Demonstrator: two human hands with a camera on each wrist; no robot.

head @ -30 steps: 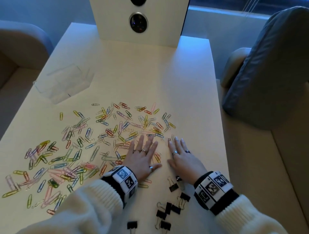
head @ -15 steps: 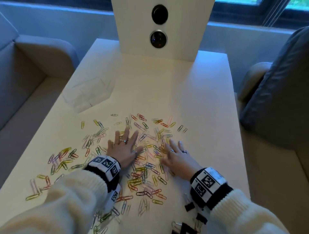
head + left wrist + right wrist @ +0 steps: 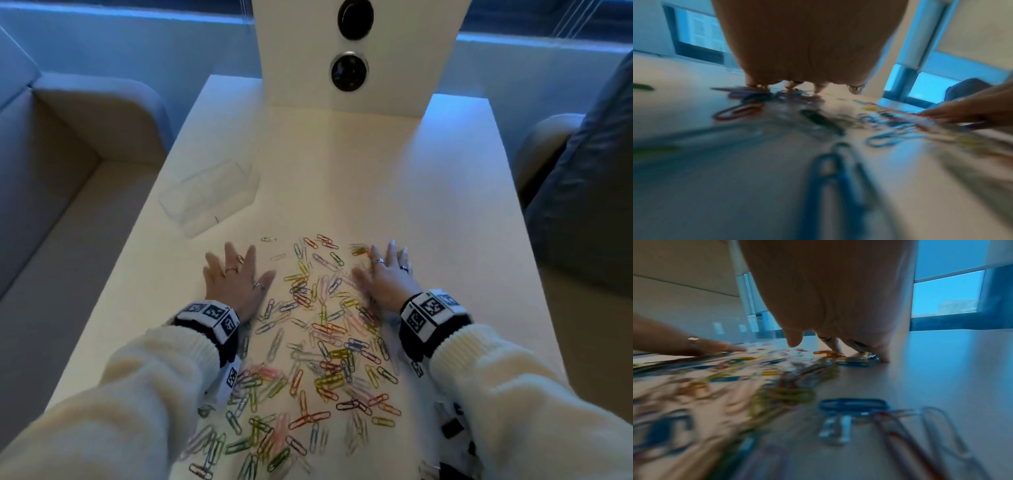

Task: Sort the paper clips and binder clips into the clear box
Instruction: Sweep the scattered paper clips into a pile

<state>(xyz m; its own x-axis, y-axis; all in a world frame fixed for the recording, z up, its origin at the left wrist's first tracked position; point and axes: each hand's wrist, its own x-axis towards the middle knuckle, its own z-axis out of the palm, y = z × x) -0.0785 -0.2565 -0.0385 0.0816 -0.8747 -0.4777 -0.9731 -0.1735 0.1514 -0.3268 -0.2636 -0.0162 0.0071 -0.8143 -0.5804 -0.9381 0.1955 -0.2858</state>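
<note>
Many coloured paper clips (image 3: 318,335) lie heaped on the white table between my two arms. My left hand (image 3: 236,274) lies flat, fingers spread, at the heap's far left edge. My right hand (image 3: 387,270) lies flat at its far right edge, blurred by motion. Neither hand grips anything. The clear box (image 3: 209,198) stands beyond my left hand, apart from it. Black binder clips (image 3: 452,428) show at the near right, partly hidden by my right sleeve. In the wrist views the left hand's fingertips (image 3: 818,91) and the right hand's fingertips (image 3: 884,359) touch clips on the table.
A white upright panel (image 3: 352,51) with two round black lenses stands at the table's far edge. Beige seats (image 3: 68,178) flank the table on the left, and a dark cushion (image 3: 582,192) lies on the right. The table's far half (image 3: 359,164) holds nothing but the box.
Both hands moved apart and farther away across the table. The clips that were spread wide to the left are now gathered between my arms.
</note>
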